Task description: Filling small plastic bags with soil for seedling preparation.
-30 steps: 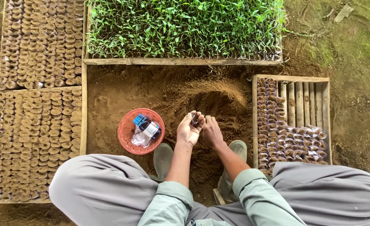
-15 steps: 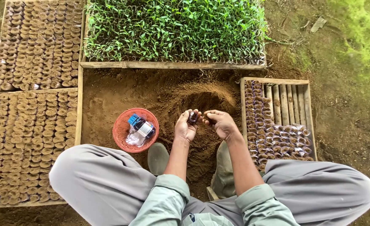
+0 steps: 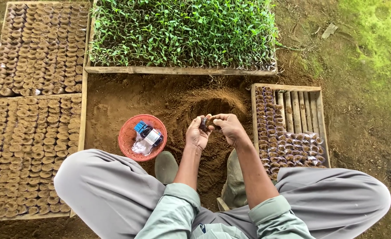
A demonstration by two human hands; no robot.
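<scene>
Head view shows that our right hand [image 3: 229, 128] has risen from the soil to meet our left hand [image 3: 197, 135], both now curled on a small soil-filled seedling bag [image 3: 204, 123]. Loose brown earth [image 3: 213, 106] lies at twelve o'clock, a slatted wooden tray [image 3: 308, 106] of crinkly bags at three, and a red mesh basket [image 3: 131, 141] at nine.

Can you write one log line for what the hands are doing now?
left hand: holds small soil bag | right hand: pinching at bag | nearby: red basket, soil pile

An outdoor plant nursery: a wooden tray of green seedlings [image 3: 182, 33], trays of soil-filled bags [image 3: 31, 110] and a heap of loose soil [image 3: 213, 102] on bare ground.
</scene>
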